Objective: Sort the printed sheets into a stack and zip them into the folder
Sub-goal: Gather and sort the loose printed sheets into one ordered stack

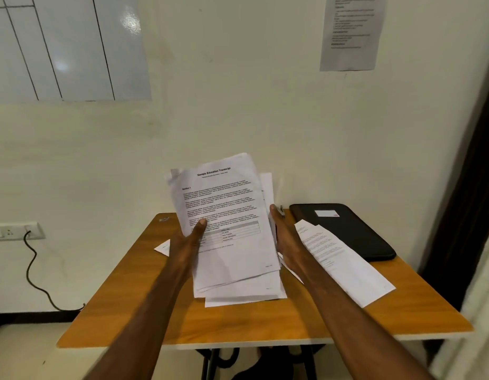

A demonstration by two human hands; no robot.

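Observation:
A loose stack of printed sheets (232, 229) is tilted up off the wooden table (161, 311); its top page reads "Sample Education Transcript". My left hand (192, 238) grips the stack's left edge, thumb on the top page. My right hand (286, 239) lies along the stack's right edge with straight fingers. One more printed sheet (344, 264) lies flat to the right, partly over the black zip folder (355, 231) at the table's back right. The folder lies shut and flat.
A small paper corner (162, 247) sticks out on the table left of my left forearm. A small metal clip (281, 210) lies near the folder. The table stands against a wall; a cable (32, 264) hangs from a socket at left.

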